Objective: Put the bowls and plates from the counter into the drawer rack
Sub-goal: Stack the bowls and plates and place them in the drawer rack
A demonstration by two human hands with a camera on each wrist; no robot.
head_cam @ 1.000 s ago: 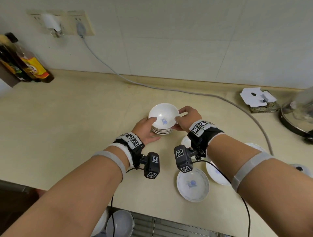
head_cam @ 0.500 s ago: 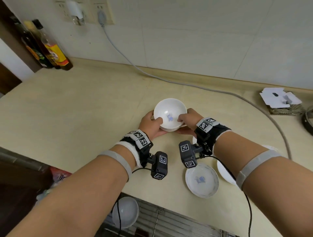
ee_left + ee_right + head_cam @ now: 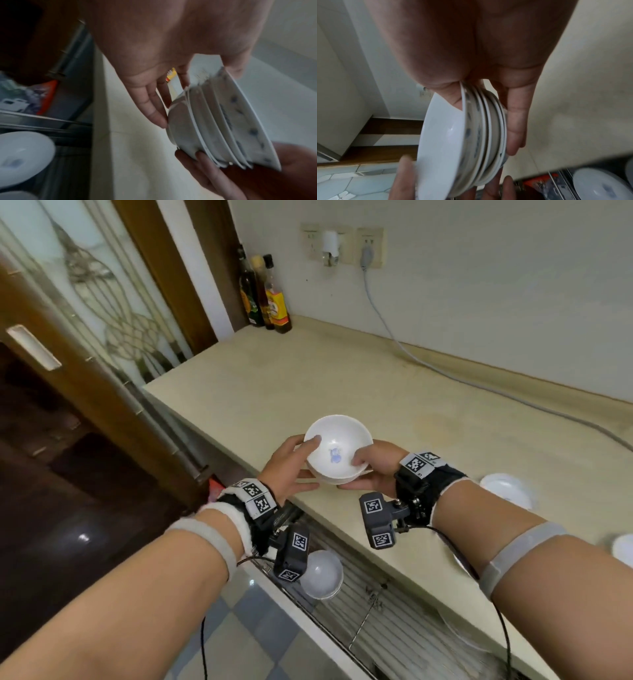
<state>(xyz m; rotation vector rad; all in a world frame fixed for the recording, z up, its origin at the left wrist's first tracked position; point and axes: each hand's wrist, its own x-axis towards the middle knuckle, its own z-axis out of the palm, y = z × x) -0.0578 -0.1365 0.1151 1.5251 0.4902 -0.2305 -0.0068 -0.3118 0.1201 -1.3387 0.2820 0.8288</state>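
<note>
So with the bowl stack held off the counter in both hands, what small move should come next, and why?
Probably lower the stack of bowls toward the open drawer rack just below. Left hand and right hand grip it on opposite sides, clear of the counter; the rack already holds a bowl, with bare wires beside it.

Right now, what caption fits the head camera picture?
Both hands, left hand and right hand, hold a stack of white bowls above the counter edge.

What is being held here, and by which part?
A stack of bowls, held by both hands: left hand and right hand grip opposite sides, thumbs over the top rim, fingers underneath.
</note>
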